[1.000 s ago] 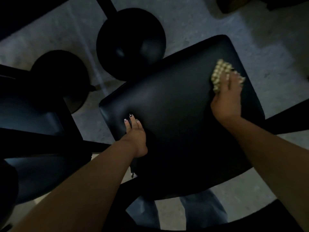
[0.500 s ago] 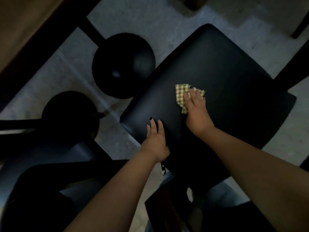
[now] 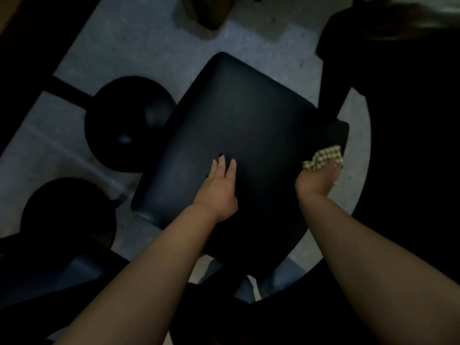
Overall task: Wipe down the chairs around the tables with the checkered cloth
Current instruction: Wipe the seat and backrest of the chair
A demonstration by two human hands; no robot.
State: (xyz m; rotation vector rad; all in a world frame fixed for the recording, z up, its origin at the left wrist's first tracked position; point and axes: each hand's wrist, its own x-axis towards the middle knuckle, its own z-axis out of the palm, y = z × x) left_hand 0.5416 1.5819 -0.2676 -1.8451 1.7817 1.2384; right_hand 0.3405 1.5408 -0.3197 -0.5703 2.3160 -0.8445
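A black padded chair seat [image 3: 239, 115] fills the middle of the dim view. My left hand [image 3: 219, 188] lies flat on its near left part, fingers straight and pointing away from me. At the seat's right edge my right hand [image 3: 318, 180] presses the yellow checkered cloth [image 3: 323, 160] against the seat. The cloth is bunched under and ahead of the fingers, and part of it sticks out beyond them. The fingertips of that hand are partly hidden by the cloth.
Two round black table bases [image 3: 129, 123] [image 3: 67, 215] stand on the grey floor [image 3: 149, 41] to the left. Another dark chair [image 3: 62, 277] sits at lower left. A large dark shape [image 3: 410, 145] fills the right side.
My right hand has swept the cloth from the seat's middle to its right edge. My left hand has stayed flat on the seat. The camera has shifted.
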